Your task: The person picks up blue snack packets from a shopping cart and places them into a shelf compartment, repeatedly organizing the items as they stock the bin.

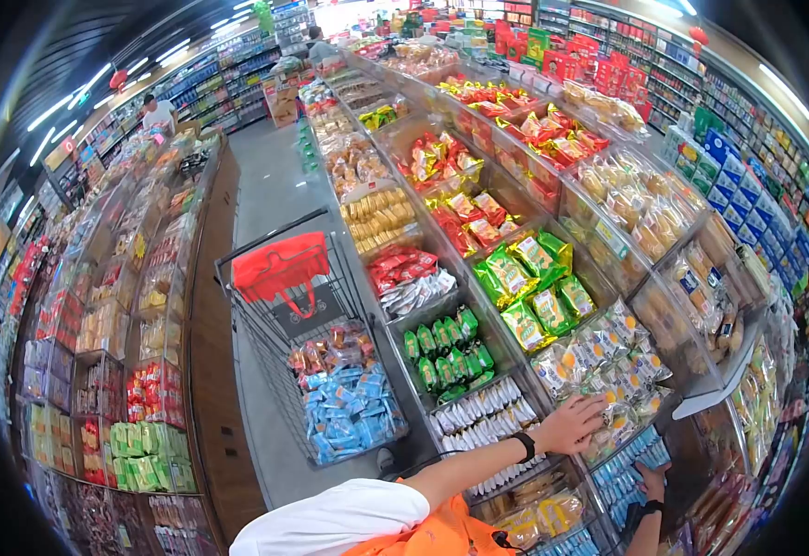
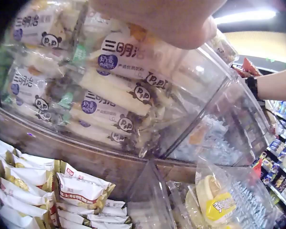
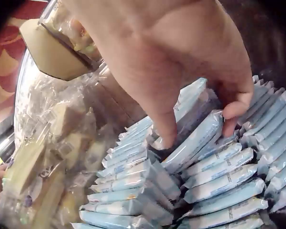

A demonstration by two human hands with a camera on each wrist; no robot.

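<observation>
My left hand lies over the clear-wrapped sandwich bread packs, its fingers extended across the nearest ones. In the left wrist view the hand's underside covers the top of these packs, which carry panda prints. Lower right, my right hand reaches into the bin of slim light-blue snack packets. In the right wrist view that hand points down, thumb and fingers curled round light-blue packets that stand in tight rows. Part of its grip is hidden behind the packets.
A shopping cart with a red flap holds blue-wrapped snacks. Clear dividers separate the neighbouring bins: green-wrapped snacks, white packets and green-and-yellow bags. A grey-white ledge juts out at right.
</observation>
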